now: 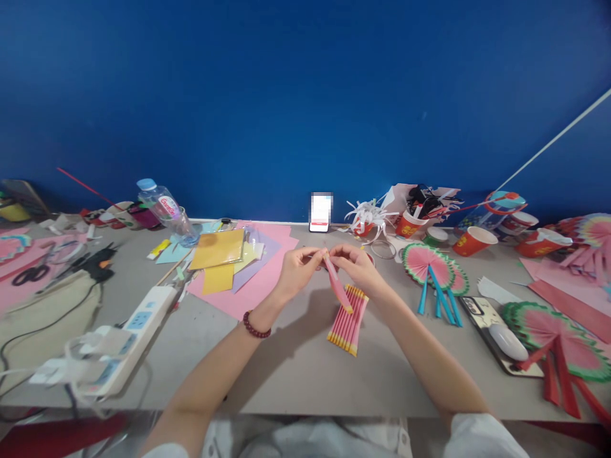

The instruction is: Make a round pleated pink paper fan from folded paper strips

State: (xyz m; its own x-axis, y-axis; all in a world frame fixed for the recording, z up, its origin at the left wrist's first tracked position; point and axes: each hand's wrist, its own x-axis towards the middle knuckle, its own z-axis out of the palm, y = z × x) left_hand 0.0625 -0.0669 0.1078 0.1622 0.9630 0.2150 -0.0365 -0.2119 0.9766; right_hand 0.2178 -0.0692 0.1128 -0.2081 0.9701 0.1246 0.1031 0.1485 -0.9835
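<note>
Both hands meet above the middle of the table around a narrow folded strip of pink paper (pixel 338 287) with a yellow edge. My left hand (pixel 301 270) pinches its far end between thumb and fingers, a beaded bracelet (pixel 256 325) on that wrist. From the other side my right hand (pixel 354 264) pinches the same end. The strip's near end hangs free, slanting down toward the right. Below it lies an accordion-pleated pink paper (pixel 347 324) with yellow ends, flat on the table (pixel 296 375).
Coloured paper sheets (pixel 224 280), a plastic bottle (pixel 167 210) and a power strip (pixel 138 337) lie left. A phone (pixel 321 213) leans on the blue wall. To the right are paper fans (pixel 429 266), paper cups (pixel 474 242) and a white mouse (pixel 508 342) on a dark-edged case.
</note>
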